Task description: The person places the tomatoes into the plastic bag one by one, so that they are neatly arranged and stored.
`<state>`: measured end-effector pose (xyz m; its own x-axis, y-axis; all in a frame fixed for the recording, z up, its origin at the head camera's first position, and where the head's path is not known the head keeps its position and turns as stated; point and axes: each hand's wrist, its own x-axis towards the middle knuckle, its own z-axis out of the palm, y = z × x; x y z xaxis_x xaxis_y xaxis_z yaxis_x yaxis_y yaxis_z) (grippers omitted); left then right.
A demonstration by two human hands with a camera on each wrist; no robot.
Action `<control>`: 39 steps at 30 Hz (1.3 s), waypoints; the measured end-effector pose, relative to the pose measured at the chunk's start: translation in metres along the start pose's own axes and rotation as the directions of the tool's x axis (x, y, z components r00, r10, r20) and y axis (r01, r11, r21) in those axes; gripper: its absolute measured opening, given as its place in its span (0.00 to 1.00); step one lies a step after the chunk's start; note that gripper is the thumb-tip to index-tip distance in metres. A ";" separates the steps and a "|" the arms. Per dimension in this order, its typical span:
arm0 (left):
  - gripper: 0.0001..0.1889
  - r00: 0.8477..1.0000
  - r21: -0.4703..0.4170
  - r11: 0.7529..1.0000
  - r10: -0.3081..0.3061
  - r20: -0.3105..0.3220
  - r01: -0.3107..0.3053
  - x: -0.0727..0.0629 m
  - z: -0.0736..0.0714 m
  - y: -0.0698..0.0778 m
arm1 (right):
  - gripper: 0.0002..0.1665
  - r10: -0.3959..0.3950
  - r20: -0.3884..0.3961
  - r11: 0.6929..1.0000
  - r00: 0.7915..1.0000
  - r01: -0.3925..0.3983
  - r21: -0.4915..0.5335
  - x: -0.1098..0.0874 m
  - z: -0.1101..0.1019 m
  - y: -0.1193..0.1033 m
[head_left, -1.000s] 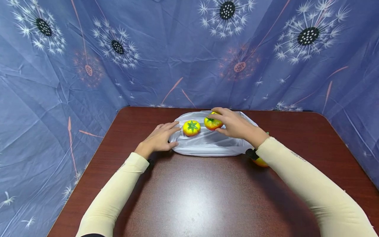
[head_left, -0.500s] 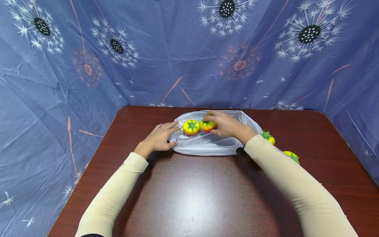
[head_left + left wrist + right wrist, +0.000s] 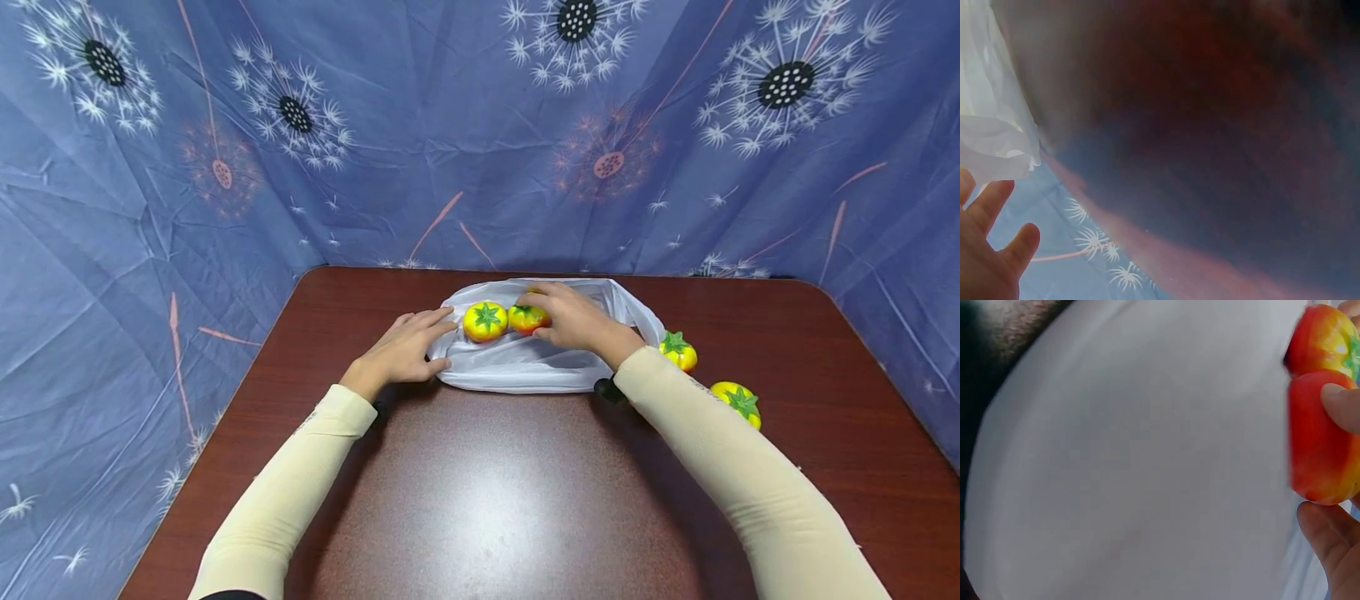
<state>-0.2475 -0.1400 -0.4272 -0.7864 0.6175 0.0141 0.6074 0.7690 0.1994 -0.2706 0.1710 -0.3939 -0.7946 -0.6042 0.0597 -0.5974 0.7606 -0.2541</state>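
A white plastic bag (image 3: 525,377) lies spread on the table, with a yellow-red tomato (image 3: 484,322) on its left part, green leafy top upward. My right hand (image 3: 576,319) grips a second tomato (image 3: 525,318) right beside the first. In the right wrist view, thumb and fingers are round the gripped tomato (image 3: 1313,440), which touches the other tomato (image 3: 1319,340). My left hand (image 3: 405,348) rests at the bag's left edge, fingers spread. The left wrist view shows those fingers (image 3: 991,206) straight near the bag's edge (image 3: 997,147).
Right of the bag are two more tomatoes, one at its edge (image 3: 678,353) and one nearer (image 3: 737,402), partly behind my right sleeve (image 3: 712,442). The brown table (image 3: 480,475) meets a blue dandelion-patterned cloth (image 3: 420,167) at the back and left.
My right hand has carried its tomato left and slightly down, up against the first one. The two tomatoes on the right have come into fuller view. My left hand has stayed put.
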 end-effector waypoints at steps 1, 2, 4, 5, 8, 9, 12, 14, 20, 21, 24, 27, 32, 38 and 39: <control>0.35 1.000 -0.004 1.000 0.001 -0.001 -0.001 0.000 0.000 0.000 | 0.34 0.000 -0.004 1.000 1.000 0.000 -0.004 0.001 0.002 0.001; 0.35 1.000 -0.005 1.000 0.002 -0.001 -0.002 0.000 0.000 0.000 | 0.34 0.002 -0.008 1.000 1.000 -0.002 -0.003 0.001 0.003 0.001; 0.35 1.000 -0.010 1.000 0.002 0.001 -0.002 0.000 0.000 0.000 | 0.34 0.005 -0.014 1.000 1.000 -0.006 -0.006 0.001 0.006 0.002; 0.34 1.000 -0.009 1.000 0.002 0.003 -0.002 0.000 0.000 0.000 | 0.34 0.008 -0.017 1.000 1.000 -0.008 -0.005 0.001 0.008 0.002; 0.34 1.000 0.002 1.000 0.001 0.006 -0.001 0.000 0.001 0.000 | 0.34 0.022 -0.031 1.000 0.999 -0.022 0.006 0.002 0.011 0.004; 0.34 1.000 0.002 1.000 0.000 0.004 0.000 0.001 0.000 0.000 | 0.34 0.024 -0.038 1.000 0.999 -0.023 0.011 0.002 0.012 0.005; 0.35 1.000 0.004 1.000 -0.003 -0.003 0.003 0.001 0.000 -0.001 | 0.33 0.014 -0.057 1.000 0.998 -0.014 0.014 0.002 0.016 0.007; 0.35 1.000 0.005 1.000 -0.005 -0.002 0.005 0.002 0.000 -0.001 | 0.33 0.006 -0.061 1.000 0.998 -0.005 0.013 0.002 0.018 0.008; 0.35 1.000 0.008 1.000 -0.008 0.010 0.008 0.003 0.001 -0.001 | 0.34 0.022 -0.059 1.000 0.998 -0.022 0.006 0.000 0.022 0.010; 0.35 1.000 0.007 1.000 -0.009 0.010 0.009 0.003 0.001 -0.001 | 0.34 0.026 -0.062 1.000 0.998 -0.026 0.008 0.000 0.023 0.009; 0.35 1.000 0.004 1.000 -0.010 0.009 0.010 0.002 0.001 0.000 | 0.34 0.031 -0.073 0.999 0.997 -0.030 0.009 0.000 0.025 0.009; 0.34 1.000 0.004 1.000 -0.011 0.009 0.011 0.001 0.001 0.000 | 0.33 0.023 -0.084 1.000 0.996 -0.022 0.020 0.002 0.027 0.009; 0.34 1.000 0.009 1.000 -0.010 0.011 0.010 0.001 0.000 0.000 | 0.33 0.028 -0.089 0.999 0.996 -0.025 0.032 0.002 0.029 0.008; 0.34 1.000 -0.001 1.000 -0.021 0.016 0.021 0.000 -0.001 0.000 | 0.33 0.023 -0.102 1.000 0.995 -0.021 0.019 0.001 0.029 0.009; 0.35 1.000 -0.001 1.000 -0.021 0.017 0.021 0.000 -0.001 0.000 | 0.33 0.022 -0.106 1.000 0.994 -0.020 0.019 0.001 0.029 0.009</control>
<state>-0.2479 -0.1397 -0.4265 -0.7971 0.6039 -0.0068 0.5905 0.7817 0.2007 -0.2735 0.1703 -0.4241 -0.8146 -0.5587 0.1560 -0.5791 0.7681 -0.2732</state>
